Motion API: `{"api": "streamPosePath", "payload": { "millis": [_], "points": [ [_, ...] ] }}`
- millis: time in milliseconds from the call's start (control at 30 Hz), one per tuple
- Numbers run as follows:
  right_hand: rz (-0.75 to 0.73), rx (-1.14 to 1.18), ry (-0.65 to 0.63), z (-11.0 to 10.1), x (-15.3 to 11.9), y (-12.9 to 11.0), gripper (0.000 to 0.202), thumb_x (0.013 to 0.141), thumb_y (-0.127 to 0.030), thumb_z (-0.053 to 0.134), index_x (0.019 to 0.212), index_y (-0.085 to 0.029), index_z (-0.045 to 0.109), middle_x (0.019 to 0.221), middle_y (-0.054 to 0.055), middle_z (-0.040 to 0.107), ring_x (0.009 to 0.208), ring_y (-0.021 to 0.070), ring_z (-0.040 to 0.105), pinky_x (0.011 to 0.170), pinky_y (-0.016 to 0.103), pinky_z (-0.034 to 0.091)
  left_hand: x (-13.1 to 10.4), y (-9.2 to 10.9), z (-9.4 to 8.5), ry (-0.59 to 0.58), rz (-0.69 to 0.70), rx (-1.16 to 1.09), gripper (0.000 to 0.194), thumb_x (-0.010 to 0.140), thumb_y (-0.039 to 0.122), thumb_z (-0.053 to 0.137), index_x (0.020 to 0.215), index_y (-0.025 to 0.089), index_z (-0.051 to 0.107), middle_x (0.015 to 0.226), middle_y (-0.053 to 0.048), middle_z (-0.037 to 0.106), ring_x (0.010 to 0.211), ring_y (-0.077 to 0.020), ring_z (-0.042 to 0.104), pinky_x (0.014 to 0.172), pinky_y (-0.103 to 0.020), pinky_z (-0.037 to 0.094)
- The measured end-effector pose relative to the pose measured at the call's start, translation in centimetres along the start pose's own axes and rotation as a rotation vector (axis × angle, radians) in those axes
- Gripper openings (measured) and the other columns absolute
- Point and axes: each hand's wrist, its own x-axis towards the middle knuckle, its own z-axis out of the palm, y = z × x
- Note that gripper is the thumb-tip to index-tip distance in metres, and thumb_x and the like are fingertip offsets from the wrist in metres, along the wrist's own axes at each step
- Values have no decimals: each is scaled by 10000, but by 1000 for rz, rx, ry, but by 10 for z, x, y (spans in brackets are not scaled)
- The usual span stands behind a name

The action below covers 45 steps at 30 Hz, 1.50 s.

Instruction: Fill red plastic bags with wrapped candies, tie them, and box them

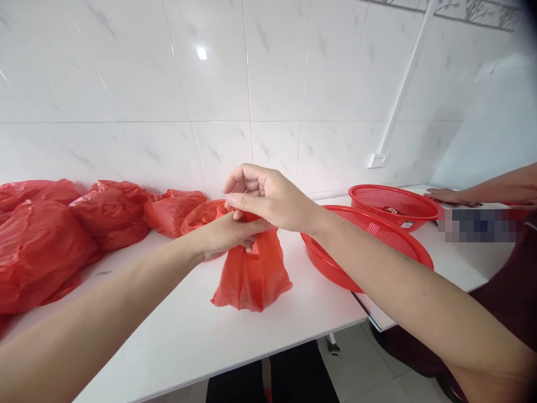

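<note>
your left hand pinches the red bag by its top, over the bench, left of the near red basket; your right hand curls just above; i cannot tell whether its grip holds anything

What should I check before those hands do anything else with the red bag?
1. Left hand on the bag: ok, it grips near the top.
2. Right hand holding the bag too: cannot tell, its grip is partly hidden.
3. Bag hanging top up: ok.
4. Bag tied shut: cannot tell, the hands cover its top.
5. Near basket apart from the bag: ok, it sits to the right.
</note>
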Motion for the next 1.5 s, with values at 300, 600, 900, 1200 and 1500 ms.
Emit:
{"api": "streamPosePath", "payload": {
  "millis": [300, 600, 900, 1200, 1500],
  "points": [
    [145, -300, 95, -16, -26, 44, 222, 776, -101, 493, 952, -229, 535, 804, -17, 578, 757, 121, 560, 709, 289, 473, -2, -9, -6, 117, -145, -195, 360, 838, 520, 601, 768, 169, 633, 517, 30, 482, 440, -80, 425, 435, -217, 367],
    [37, 90, 99, 3, -44, 17, 103, 840, -146, 518, 912, -216, 498, 871, -4, 571, 814, 123, 608, 750, 292, 518, -10, -6, -11, -50, 37, 105, 205, 786, 315, 643, 621, 194, 625, 605, -10, 557, 605, -147, 534, 628, -303, 491],
    [258, 194, 98, 16, -38, 84, 266, 993, -369, 375, 1136, -240, 559, 805, -23, 589, 586, 90, 538, 679, 284, 502, -12, -24, 0, 309, 261, 716, 198, 697, 65, 464, 755, 224, 566, 659, 30, 595, 570, -130, 532, 513, -245, 371],
    [411, 421, -69, 6, -52, 72, 206, 876, -379, 628, 855, -183, 569, 779, -14, 603, 773, 114, 604, 797, 290, 477, -22, -42, 3, 484, 521, 878, 257, 800, 95, 464, 993, 237, 555, 1030, -26, 650, 907, -186, 628, 683, -270, 489],
    [149, 0, 119, 19, -59, 56, 46, 937, -213, 472, 971, -240, 484, 780, -33, 578, 753, 118, 581, 721, 288, 483, -38, -49, -2, 405, 391, 915, 308, 911, 211, 413, 1108, 237, 649, 901, -8, 723, 691, -141, 641, 634, -238, 502]
  ]
}}
